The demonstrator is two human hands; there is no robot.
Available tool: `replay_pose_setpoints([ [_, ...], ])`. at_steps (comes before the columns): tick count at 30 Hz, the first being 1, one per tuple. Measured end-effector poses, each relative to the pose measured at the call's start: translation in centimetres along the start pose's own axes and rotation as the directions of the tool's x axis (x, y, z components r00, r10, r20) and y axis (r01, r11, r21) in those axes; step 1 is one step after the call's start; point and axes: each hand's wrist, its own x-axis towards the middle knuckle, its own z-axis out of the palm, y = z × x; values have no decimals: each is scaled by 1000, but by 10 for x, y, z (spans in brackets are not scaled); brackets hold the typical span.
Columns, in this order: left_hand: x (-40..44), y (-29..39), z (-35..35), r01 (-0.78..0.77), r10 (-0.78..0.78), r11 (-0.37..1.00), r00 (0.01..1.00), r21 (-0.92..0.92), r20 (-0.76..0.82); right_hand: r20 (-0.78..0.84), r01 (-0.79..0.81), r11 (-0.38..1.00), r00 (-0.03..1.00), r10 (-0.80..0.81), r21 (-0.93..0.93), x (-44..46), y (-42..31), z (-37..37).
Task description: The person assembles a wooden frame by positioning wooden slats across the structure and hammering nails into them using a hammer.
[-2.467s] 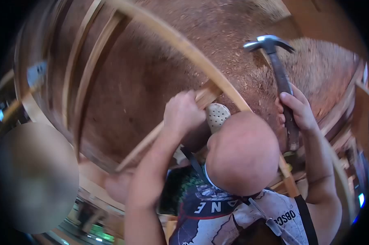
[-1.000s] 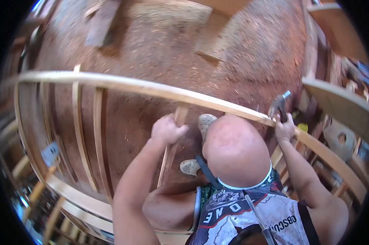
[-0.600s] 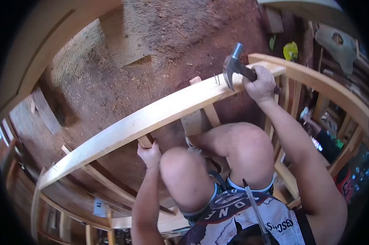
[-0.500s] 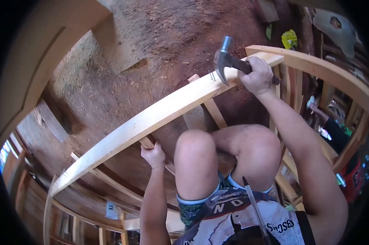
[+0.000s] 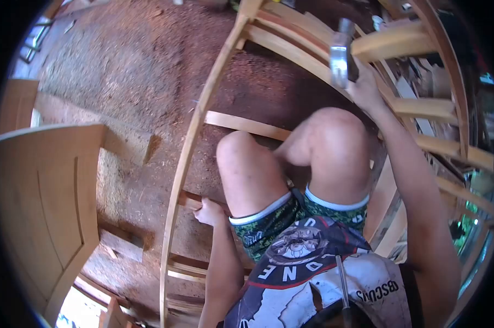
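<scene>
My right hand [image 5: 365,90] is wrapped around a claw hammer [image 5: 340,57], whose metal head is blurred. It is over the wooden frame's far-right corner, above a crosswise rail [image 5: 296,52]. On the other side, my left hand [image 5: 210,212] grips a short wooden slat [image 5: 189,200] that joins the long pale board [image 5: 195,126]. The board runs top to bottom along the frame's left side. A small nail [image 5: 195,101] seems to stick out of its edge. My bent knees are inside the frame.
A panelled wooden door [image 5: 50,202] stands at the left, with a loose plank [image 5: 128,136] on the dirt floor [image 5: 137,60] beside it. More slatted woodwork [image 5: 424,109] crowds the right side.
The view has turned, so the long board now runs more upright. The hammer has moved from above the board's nails towards the right side. My left hand still grips the slat.
</scene>
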Motion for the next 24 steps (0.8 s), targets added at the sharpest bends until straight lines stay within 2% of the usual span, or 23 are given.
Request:
replay_pose_setpoints([
  [1, 2, -1, 6, 23, -23, 1000, 999, 12, -35, 69, -112, 993, 991, 115, -48, -27, 30, -27],
  [2, -10, 19, -4, 72, -71, 996, 997, -49, 32, -5, -276, 949, 960, 279, -150, -59, 36, -49],
  [3, -32, 43, -17, 75, -72, 991, 997, -114, 28, -29, -376, 925, 927, 375, -59, -95, 89, -63],
  [4, -31, 37, -13, 79, -77, 994, 997, -77, 27, -84, -514, 845, 858, 507, -145, -132, 81, -77],
  [5, -19, 27, -9, 76, -75, 996, 997, -37, 26, -71, -680, 730, 727, 683, 65, -175, 118, -78],
  [6, -1, 6, 1, 11, -12, 995, 1000, 100, 12, -206, -647, 762, 743, 637, 23, -212, 114, -82],
  [7, 28, -12, 12, -61, 61, 967, 998, 246, 11, -217, -692, 698, 664, 716, 183, -246, 134, -66],
  [8, 32, -12, 12, -18, 4, 975, 998, 220, 65, -321, -686, 728, 685, 654, 18, -294, 184, -65],
  [9, 31, -8, 10, 31, -54, 980, 992, 199, 112, -164, -808, 551, 526, 834, 211, -320, 179, -70],
  [11, 12, 16, -6, 72, -95, 990, 977, 122, 193, -84, -892, 298, 287, 954, 341, -367, 184, -73],
  [12, 31, 4, -15, 58, -72, 997, 949, 56, 307, -89, -890, 264, 249, 964, 371, -392, 190, -70],
  [13, 52, -2, -22, 52, -43, 999, 909, -10, 416, -129, -941, 172, 139, 982, 292, -419, 195, -64],
  [14, 44, 19, -31, -343, 335, 939, 897, -24, 288, -167, -976, 66, 31, 985, 208, -441, 199, -64],
  [15, 34, 42, -49, -679, 670, 734, 724, 1, 162, -162, -972, 36, -2, 987, 234, -472, 201, -51],
  [16, 5, 83, -64, -678, 654, 731, 727, 72, 211, -202, -976, 73, 31, 979, 204, -507, 204, -40],
  [17, 3, 100, -53, -879, 879, 475, 471, -45, 76, -242, -979, 115, 73, 968, 166, -534, 205, -31],
  [18, -2, 126, -39, -947, 939, 319, 319, 17, 127, -250, -996, 48, 29, 968, 69, -552, 204, -24],
  [19, -39, 152, -13, -901, 922, 372, 331, -223, 200, -258, -999, -22, -15, 966, -26, -567, 200, -17],
  [20, -79, 181, 8, -828, 864, 460, 336, -320, 374, -258, -992, -68, -39, 965, -107, -579, 198, -9],
  [21, -93, 193, 47, -821, 844, 416, 190, -390, 501, -228, -991, -59, -31, 973, -119, -578, 195, 0],
  [22, -115, 205, 82, -951, 812, 206, 35, -229, 582, -181, -995, -2, 16, 983, -99, -572, 189, 11],
  [23, -101, 194, 147, -948, 774, 72, -143, -309, 617, -137, -995, 64, 74, 988, -71, -562, 183, 25],
  [24, -83, 181, 216, -973, 612, -49, -209, -227, 763, -97, -992, 113, 117, 988, -51, -550, 177, 42],
])
